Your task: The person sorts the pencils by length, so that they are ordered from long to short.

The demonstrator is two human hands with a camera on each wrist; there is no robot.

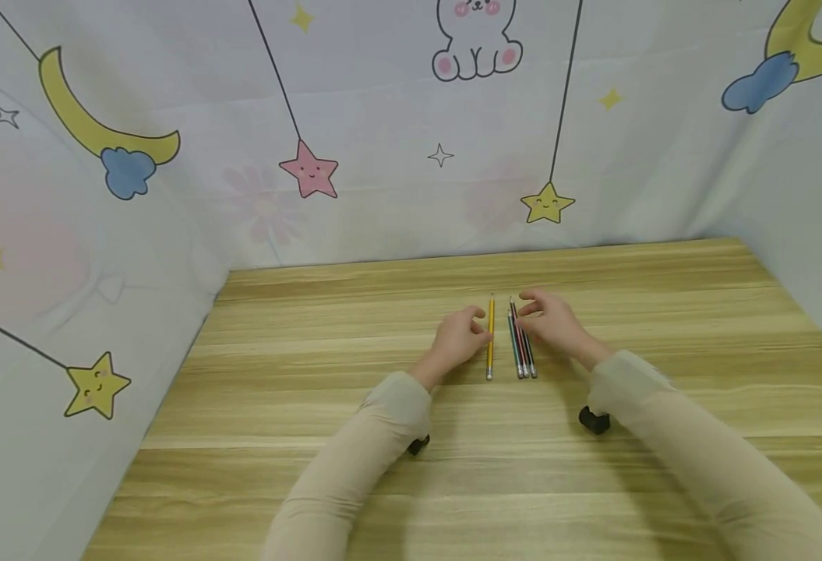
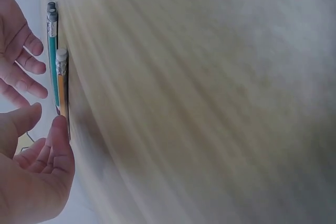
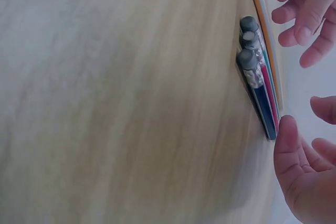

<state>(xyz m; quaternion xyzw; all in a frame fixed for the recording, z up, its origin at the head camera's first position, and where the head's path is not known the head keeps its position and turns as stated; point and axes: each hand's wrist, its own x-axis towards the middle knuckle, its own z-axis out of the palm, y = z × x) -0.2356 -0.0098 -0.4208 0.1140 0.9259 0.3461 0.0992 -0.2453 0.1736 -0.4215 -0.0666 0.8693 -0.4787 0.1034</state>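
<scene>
A yellow pencil (image 1: 490, 357) lies on the wooden table with its eraser end toward me. Just to its right, three more pencils lie side by side: a green pencil (image 3: 270, 69), a red pencil (image 3: 269, 85) and a dark blue pencil (image 3: 264, 103). My left hand (image 1: 461, 336) is at the yellow pencil's left side, thumb and fingers apart, a fingertip right at the shaft in the left wrist view. On the other side, my right hand (image 1: 556, 323) has its loosely bent fingers close to the three pencils, thumb and fingers spread apart.
The wood-grain table (image 1: 277, 405) reaches back to a white cloth backdrop (image 1: 382, 226) printed with stars and moons. Cloth walls also stand at the left and right. Both forearms, in light sleeves (image 1: 361, 444), stretch over the table's front part.
</scene>
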